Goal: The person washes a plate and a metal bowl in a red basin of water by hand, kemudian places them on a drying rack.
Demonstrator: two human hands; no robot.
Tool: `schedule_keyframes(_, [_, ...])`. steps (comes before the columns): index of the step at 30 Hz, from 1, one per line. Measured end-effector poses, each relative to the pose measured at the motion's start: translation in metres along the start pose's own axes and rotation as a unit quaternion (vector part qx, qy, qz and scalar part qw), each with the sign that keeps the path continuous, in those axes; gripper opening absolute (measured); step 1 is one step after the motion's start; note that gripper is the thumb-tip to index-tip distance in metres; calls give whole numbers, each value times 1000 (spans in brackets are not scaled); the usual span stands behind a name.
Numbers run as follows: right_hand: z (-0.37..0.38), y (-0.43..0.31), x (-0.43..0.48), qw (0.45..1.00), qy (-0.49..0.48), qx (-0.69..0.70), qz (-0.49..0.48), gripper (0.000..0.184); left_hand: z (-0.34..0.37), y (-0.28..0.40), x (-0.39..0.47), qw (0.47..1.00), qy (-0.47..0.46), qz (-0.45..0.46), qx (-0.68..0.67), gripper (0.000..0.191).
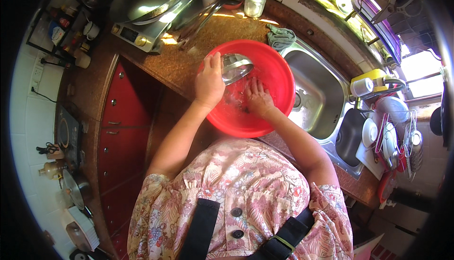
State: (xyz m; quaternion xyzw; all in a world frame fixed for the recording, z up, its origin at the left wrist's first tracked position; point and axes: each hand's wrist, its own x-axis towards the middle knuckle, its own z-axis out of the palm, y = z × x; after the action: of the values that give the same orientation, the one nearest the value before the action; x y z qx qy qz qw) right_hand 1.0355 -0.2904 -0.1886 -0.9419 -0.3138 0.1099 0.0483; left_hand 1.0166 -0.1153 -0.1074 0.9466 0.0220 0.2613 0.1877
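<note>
A red plastic basin (278, 72) sits before me on the counter, partly over the edge of the sink. In my left hand (210, 82) is a shiny metal bowl (237, 69), gripped by its edge and tilted on its side over the basin's far left part. My right hand (260, 98) reaches down inside the basin, palm down, fingers extended and slightly apart. Beside its fingertips lie some small dark bits (244, 108), too blurred to name. The basin seems to hold a little clear water.
A stainless steel sink (315, 93) adjoins the basin on the right, with a grey-green cloth (281, 37) at its far corner. Metal tongs (209, 15) lie behind on the counter. At the far left a wok (152, 4) rests on a cooker (136, 38). A dish rack (397, 136) stands right.
</note>
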Motion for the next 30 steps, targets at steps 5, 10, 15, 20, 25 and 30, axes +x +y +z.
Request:
schedule_keyframes(5, [-11, -12, -14, 995, -80, -1, -63, 48, 22, -2, -14, 996, -70, 0, 52, 27])
schedule_keyframes(10, [-36, -8, -14, 976, -185, 17, -110, 32, 15, 6, -4, 989, -142, 16, 33, 20])
schedule_keyframes(15, [-26, 22, -17, 994, -49, 65, -76, 28, -9, 15, 20, 994, -29, 100, 15, 30])
schedule_keyframes(20, [-52, 33, -22, 972, 97, 212, -29, 40, -33, 29, 37, 985, 21, 173, 12, 39])
schedule_keyframes(25, [-74, 39, -20, 964, 101, 244, 14, 47, -41, 39, 42, 983, 28, 181, -10, 41])
schedule_keyframes(30, [-96, 41, -22, 944, 162, 287, -3, 48, -40, 41, 43, 983, 21, 181, -17, 40])
